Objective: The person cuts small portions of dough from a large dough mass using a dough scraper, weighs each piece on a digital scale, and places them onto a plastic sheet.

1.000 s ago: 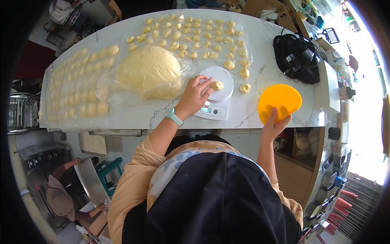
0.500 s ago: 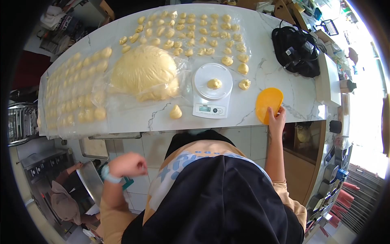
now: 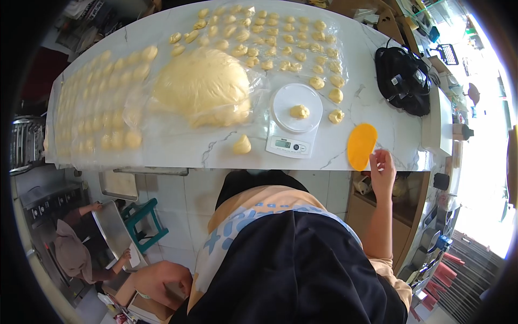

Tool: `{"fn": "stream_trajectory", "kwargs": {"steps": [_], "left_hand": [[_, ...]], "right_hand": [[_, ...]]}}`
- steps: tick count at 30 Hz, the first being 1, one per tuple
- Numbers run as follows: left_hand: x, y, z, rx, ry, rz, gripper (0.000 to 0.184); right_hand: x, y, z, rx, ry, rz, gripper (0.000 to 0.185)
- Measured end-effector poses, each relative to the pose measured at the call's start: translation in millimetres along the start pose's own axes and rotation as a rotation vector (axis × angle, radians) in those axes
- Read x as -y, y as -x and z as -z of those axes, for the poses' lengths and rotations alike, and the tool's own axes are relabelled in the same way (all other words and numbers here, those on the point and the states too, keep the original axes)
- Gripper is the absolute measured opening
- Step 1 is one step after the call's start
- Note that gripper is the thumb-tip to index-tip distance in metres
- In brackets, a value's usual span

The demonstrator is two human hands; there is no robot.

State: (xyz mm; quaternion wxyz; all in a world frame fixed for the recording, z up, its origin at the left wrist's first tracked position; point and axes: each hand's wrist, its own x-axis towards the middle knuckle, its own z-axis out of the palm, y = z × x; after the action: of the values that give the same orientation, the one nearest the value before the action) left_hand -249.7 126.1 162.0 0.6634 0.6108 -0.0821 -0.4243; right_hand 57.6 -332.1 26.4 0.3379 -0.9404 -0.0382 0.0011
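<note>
An orange dough scraper lies flat near the table's front edge. Beside its right edge is my right hand, fingers loosely bent and holding nothing. My left hand hangs low at my side, away from the table, its fingers bent, thumb apart, and nothing visible in it. On the white digital scale sits a small dough piece. Another dough piece rests left of the scale, and one more to its right. A large dough mass lies on plastic sheeting behind.
Rows of dough pieces sit on plastic at the back; more lie under a plastic sheet at left. A black bag stands at the right. A co-worker holds a metal tray beside a green stool.
My right hand has let go of the scraper and drawn slightly right. My left hand has dropped lower and back. The view has shifted, and the co-worker's tray and the green stool show more fully.
</note>
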Motion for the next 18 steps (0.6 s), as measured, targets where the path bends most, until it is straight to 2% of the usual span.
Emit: {"fn": "stream_trajectory", "kwargs": {"steps": [1, 4, 6, 7, 8, 11, 14, 17, 18], "left_hand": [[4, 3, -3, 0.023, -0.001, 0.023, 0.030], [-4, 0, -20, -0.183, 0.038, 0.128, 0.031], [-10, -7, -24, -0.415, -0.061, 0.261, 0.030], [-10, -10, -27, -0.531, -0.104, 0.329, 0.030], [-8, -12, -27, -0.550, -0.119, 0.333, 0.029], [7, -22, -18, -0.569, -0.161, 0.313, 0.030], [42, -23, -17, -0.477, 0.039, 0.274, 0.036], [56, -34, -16, -0.416, 0.018, 0.031, 0.042], [66, -31, -15, -0.362, 0.117, 0.062, 0.042]], "right_hand": [[2, 2, 8, 0.130, 0.036, -0.097, 0.007], [5, 18, 35, 0.946, 0.228, -0.057, 0.008], [11, 42, 41, 1.554, 0.270, 0.002, 0.013], [-6, 70, 42, 1.703, 0.129, 0.007, 0.016], [-10, 89, 46, 1.826, 0.052, -0.010, 0.018], [24, 100, 67, 1.896, 0.011, -0.019, 0.024], [55, 95, 79, 1.851, 0.012, 0.018, 0.030], [74, 90, 84, 1.786, -0.004, 0.060, 0.037], [82, 89, 86, 1.767, 0.000, 0.053, 0.039]]}}
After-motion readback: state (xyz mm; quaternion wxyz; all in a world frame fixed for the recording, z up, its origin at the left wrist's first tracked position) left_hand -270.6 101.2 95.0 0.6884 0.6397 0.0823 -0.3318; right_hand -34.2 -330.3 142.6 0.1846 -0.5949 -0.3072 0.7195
